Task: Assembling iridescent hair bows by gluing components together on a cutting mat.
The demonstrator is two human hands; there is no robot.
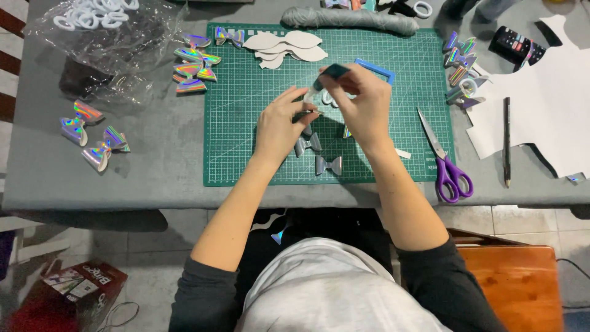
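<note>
Over the green cutting mat (pixel 246 123), my right hand (pixel 362 107) grips a small glue bottle with a dark cap (pixel 326 77), its tip pointing down-left. My left hand (pixel 279 126) pinches a small silver bow piece (pixel 307 114) right under the bottle's tip. Two more silver bow shapes (pixel 307 144) (pixel 329 165) lie on the mat just below my hands. A blue square frame (pixel 384 71) sits behind my right hand, partly hidden.
White bow-shaped cutouts (pixel 286 46) lie at the mat's top. Holographic bows are piled at the top left (pixel 193 64), far left (pixel 92 135) and right (pixel 461 67). Purple-handled scissors (pixel 445 160), a pencil (pixel 506 141), white sheet (pixel 547 104), plastic bag of white rings (pixel 98 24).
</note>
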